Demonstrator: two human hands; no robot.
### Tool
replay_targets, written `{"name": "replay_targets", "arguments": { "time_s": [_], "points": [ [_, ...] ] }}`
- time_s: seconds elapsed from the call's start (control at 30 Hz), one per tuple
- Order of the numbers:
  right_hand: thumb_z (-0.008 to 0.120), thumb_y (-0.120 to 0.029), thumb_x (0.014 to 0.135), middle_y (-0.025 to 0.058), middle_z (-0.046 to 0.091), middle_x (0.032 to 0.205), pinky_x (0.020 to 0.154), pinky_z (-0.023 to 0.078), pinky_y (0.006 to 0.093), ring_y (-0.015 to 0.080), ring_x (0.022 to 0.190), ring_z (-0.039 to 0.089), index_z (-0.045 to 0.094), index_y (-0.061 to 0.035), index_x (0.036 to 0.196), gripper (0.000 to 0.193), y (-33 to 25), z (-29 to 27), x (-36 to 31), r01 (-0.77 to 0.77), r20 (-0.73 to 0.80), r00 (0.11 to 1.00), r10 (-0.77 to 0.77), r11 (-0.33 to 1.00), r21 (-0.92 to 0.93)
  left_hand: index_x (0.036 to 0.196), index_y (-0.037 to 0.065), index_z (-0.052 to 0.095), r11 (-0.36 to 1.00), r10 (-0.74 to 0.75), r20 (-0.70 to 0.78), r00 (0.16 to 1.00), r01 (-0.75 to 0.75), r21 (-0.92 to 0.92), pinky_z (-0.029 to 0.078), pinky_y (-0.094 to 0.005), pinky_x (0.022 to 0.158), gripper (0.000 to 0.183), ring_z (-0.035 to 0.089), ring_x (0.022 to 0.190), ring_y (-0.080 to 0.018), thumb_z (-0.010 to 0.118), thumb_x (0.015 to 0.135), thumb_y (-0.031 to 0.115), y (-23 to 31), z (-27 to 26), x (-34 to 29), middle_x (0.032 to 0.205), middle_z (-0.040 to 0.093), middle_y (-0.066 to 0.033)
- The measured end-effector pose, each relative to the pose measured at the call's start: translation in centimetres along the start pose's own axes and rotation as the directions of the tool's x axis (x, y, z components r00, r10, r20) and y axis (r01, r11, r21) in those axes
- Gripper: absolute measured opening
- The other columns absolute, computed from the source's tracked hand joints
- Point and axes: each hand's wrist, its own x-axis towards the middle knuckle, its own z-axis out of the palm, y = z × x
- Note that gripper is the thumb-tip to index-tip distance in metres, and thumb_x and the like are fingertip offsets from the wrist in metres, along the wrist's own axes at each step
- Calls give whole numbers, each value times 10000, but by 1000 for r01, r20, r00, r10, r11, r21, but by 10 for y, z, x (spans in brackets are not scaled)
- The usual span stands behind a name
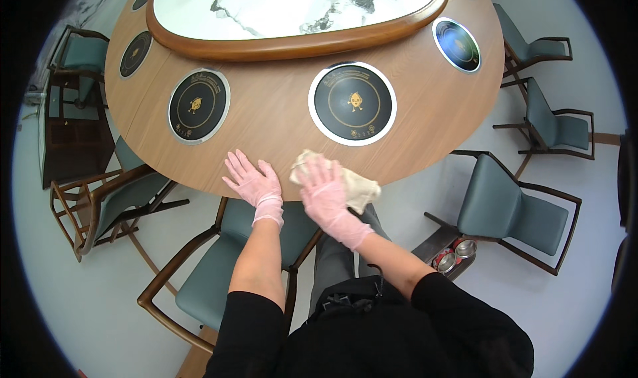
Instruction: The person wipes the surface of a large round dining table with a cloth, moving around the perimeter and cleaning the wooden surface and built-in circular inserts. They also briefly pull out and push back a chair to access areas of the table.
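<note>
My left hand (255,182), in a pink glove, rests palm down near the front edge of the round wooden table (266,99). Its fingers are stretched out and it holds nothing. To its right, my right hand (324,190), gloved the same way, presses a cream cloth (362,190) against the table's edge. Part of the cloth lies hidden under the palm, and one end spreads out to the right over the rim. Beyond the hands, two round black cooktops (352,104) with silver rims are set into the tabletop.
A raised marble-topped turntable (299,9) with a wooden rim fills the table's centre. A green chair (206,271) stands close at my left, and another chair (505,205) is to the right. Metal bowls (446,261) sit in a dark tray on the floor.
</note>
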Motion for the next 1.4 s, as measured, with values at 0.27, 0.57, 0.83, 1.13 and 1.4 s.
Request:
{"name": "replay_targets", "arguments": {
  "time_s": [0.27, 0.57, 0.83, 1.13, 1.4],
  "points": [
    [643, -278, 843, 72, 465, 1494, 1140, 292, 568, 320, 1407, 388, 590, -207, 1332, 497, 88, -23, -33, 188, -22, 981, -191, 978, -93, 1516, 59, 329, 1000, -1, 9, 1000, 1, -4, 117, -546, 1213, 642, 216, 1498, -298, 461, 948, 328, -2, -3, 1, 1605, 273, -115],
    [467, -254, 976, 117, 294, 1608, 1189, 172, 572, 384, 1467, 257, 406, -204, 1509, 538, 253, -47, -31, -519, -329, 825, 460, 847, -116, 1499, 42, 354, 1000, 4, 6, 1000, -5, 18, 129, -550, 1212, 631, 224, 1494, -302, 467, 941, 315, 4, -2, 1, 1593, 291, -134],
    [444, -286, 941, 137, 275, 1614, 1183, 113, 622, 385, 1500, 179, 364, -144, 1524, 605, 77, -7, -24, -232, -20, 973, 232, 959, -163, 1519, 57, 330, 999, -16, 12, 1000, 16, 48, 141, -555, 1209, 633, 214, 1500, -288, 449, 958, 325, -1, 0, 1, 1609, 269, -115],
    [637, -235, 809, 62, 516, 1435, 1063, 331, 590, 311, 1339, 450, 619, -217, 1285, 477, 85, -34, -19, 197, -24, 980, -198, 979, -52, 1530, 75, 313, 998, -11, 17, 1000, 10, 57, 134, -551, 1211, 640, 202, 1506, -277, 450, 960, 331, -3, -2, 0, 1605, 278, -113],
    [458, -275, 995, 156, 354, 1556, 1179, 228, 541, 371, 1441, 301, 352, -247, 1524, 541, 277, -65, -40, -723, -417, 599, 684, 686, 87, 1530, 75, 311, 999, -3, 6, 1000, 2, 52, 135, -554, 1211, 645, 204, 1506, -277, 451, 956, 332, -3, 2, -1, 1603, 281, -118]
  ]
}}
